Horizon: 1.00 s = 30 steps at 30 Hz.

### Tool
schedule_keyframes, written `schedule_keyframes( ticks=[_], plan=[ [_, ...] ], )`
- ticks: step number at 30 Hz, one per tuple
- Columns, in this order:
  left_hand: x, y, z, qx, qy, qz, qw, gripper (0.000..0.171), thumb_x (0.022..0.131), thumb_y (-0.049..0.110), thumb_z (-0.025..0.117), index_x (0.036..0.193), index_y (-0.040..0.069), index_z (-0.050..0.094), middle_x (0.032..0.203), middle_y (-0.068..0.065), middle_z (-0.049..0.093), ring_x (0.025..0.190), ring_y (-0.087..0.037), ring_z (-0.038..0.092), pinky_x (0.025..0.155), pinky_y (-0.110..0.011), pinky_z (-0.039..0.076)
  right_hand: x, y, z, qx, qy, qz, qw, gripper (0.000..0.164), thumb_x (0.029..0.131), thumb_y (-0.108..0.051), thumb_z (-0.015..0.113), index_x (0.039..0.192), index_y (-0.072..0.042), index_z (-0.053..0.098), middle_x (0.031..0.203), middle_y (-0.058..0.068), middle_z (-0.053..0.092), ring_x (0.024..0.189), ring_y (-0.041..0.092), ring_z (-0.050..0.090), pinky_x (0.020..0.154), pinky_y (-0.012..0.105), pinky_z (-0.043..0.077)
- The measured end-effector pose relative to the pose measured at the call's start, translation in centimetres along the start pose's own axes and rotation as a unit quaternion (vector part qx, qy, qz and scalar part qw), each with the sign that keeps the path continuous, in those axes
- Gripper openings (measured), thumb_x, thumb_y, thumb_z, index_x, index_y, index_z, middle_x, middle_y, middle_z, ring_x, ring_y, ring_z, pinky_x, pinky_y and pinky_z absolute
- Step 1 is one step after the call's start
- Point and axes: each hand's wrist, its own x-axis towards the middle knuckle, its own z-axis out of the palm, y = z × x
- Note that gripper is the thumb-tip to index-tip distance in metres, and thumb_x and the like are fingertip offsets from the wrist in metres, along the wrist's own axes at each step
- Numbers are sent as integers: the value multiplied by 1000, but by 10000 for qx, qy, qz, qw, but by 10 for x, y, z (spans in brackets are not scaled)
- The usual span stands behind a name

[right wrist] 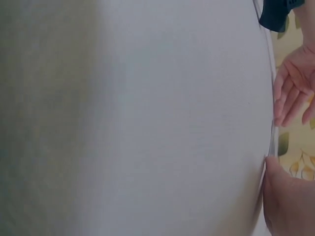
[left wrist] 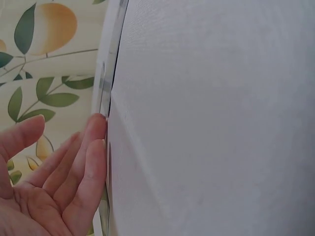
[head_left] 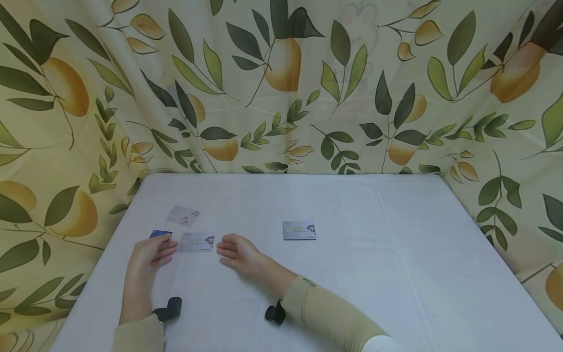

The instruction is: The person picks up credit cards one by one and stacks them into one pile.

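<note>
A silver card (head_left: 196, 242) with a dark emblem lies flat on the table between both hands. Just left of it is my left hand (head_left: 151, 252), its straight fingertips right at the card's edge. In the left wrist view this hand (left wrist: 64, 182) shows extended fingers, its thumb apart and its palm holding nothing. On the card's other side my right hand (head_left: 239, 254) rests with fingers straight, fingertips near the card's right edge. Part of a blue card (head_left: 160, 233) shows behind the left hand. The right wrist view catches the right hand (right wrist: 290, 201) low at its right border.
A pale pinkish card (head_left: 183, 215) lies tilted beyond the silver one. Farther right lies a second silver card (head_left: 299, 231). A white cloth covers the table (head_left: 369, 274), and a fruit-patterned curtain (head_left: 308, 107) hangs behind its far edge.
</note>
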Motion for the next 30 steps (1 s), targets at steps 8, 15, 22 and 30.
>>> schedule_keyframes(
  ticks=[8, 15, 22, 30],
  plan=[
    [-1, -1, 3, -52, -126, -70, 9999, 51, 92, 26, 52, 129, -7, 40, 80, -1, 70, 75, -11, 67, 69, -26, 56, 2, 5, 5, 111, -74, 28, 9999, 49, 95, -17, 39, 132, 13, 31, 130, 28, 42, 124, 38, 40, 103, 50, 34],
    [0, -4, 3, -296, -165, -64, 9994, 49, 92, 26, 53, 128, -6, 41, 81, -1, 70, 77, -12, 68, 69, -27, 57, 2, 5, 6, 108, -53, -4, 9999, 47, 94, -17, 40, 131, 13, 33, 128, 28, 43, 123, 39, 41, 103, 50, 34],
    [-1, -4, 3, -592, -375, -47, 9975, 46, 93, 26, 52, 128, -2, 43, 83, 2, 69, 81, -11, 67, 74, -27, 56, 4, 4, 5, 254, 68, 5, 9997, 46, 91, -16, 43, 126, 14, 38, 124, 29, 46, 121, 39, 43, 104, 48, 34],
    [-5, -3, 4, -812, -573, -94, 9950, 48, 94, 25, 49, 133, -2, 38, 88, 0, 68, 85, -14, 66, 80, -32, 55, 4, 1, 2, 380, 7, 115, 9992, 53, 95, -24, 40, 129, 16, 35, 128, 31, 42, 123, 41, 40, 106, 47, 31]
  ],
)
